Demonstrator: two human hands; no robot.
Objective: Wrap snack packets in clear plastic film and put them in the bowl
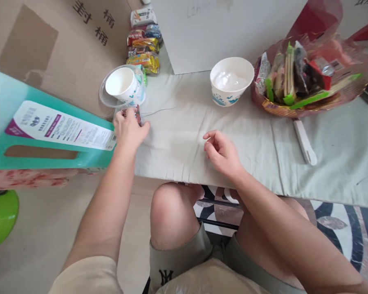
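My left hand (129, 128) reaches to the left end of the cloth-covered table, its fingers curled over a small dark red snack packet (138, 115). The thumb sits out to the right of the packet. Just behind that hand a white paper cup with blue print (121, 85) stands by a clear plastic lid or bowl (103, 96). My right hand (222, 153) hovers over the front of the table, fingers loosely bent and apart, holding nothing. Beyond it is a larger paper bowl (232, 81) with something clear and shiny inside.
Wrapped snacks (144, 45) line up behind the cup. A reddish basket (276, 108) of packets stands right, a white handle (305, 143) before it. A teal carton (61, 134), a cardboard box (88, 65) and a white box (202, 45) border the table (178, 147).
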